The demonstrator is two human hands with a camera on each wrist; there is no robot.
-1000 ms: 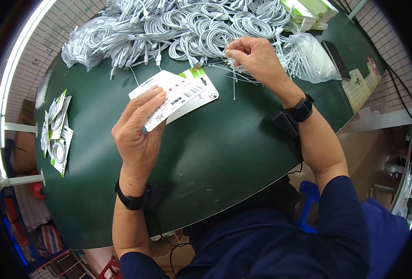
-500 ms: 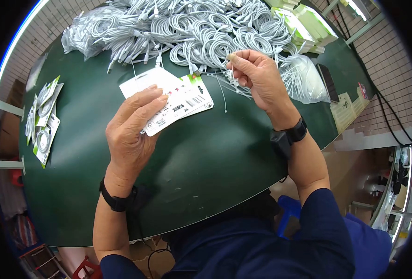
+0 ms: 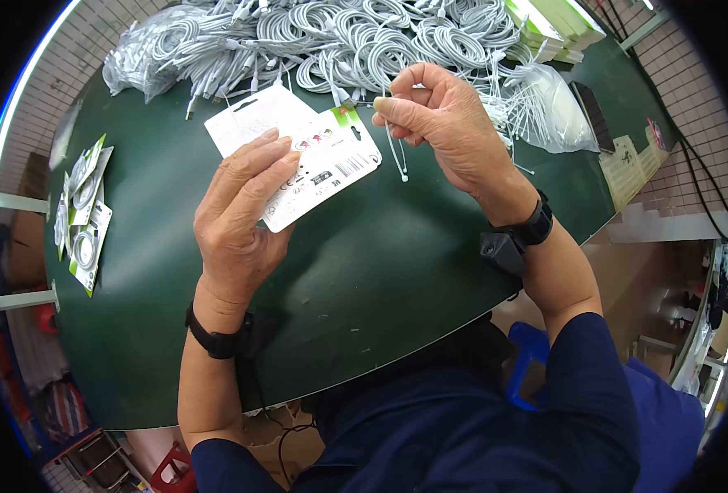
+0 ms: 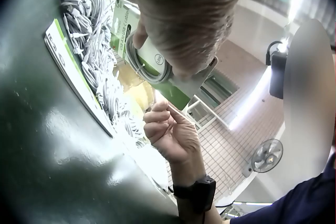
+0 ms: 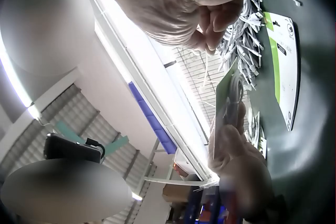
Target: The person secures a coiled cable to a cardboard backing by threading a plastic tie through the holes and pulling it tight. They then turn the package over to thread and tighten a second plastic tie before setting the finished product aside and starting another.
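My left hand point(image 3: 236, 218) grips a printed packaging card point(image 3: 318, 164) above the green table point(image 3: 380, 271), fingers curled over its back; the left wrist view shows a coiled white cable point(image 4: 144, 64) lying against the card's green front under my fingers. My right hand point(image 3: 442, 123) is raised just beside the card's right edge, apart from the left hand, and pinches thin white cable ties point(image 3: 397, 156) between thumb and forefinger, so that they hang down with their tips near the card. A second card point(image 3: 253, 119) lies flat on the table just behind the one I hold. Behind both sits a big heap of coiled white cables point(image 3: 339, 45), with clear plastic bags point(image 3: 557, 123) to its right. A small stack of finished packs point(image 3: 84, 222) lies well to the left.
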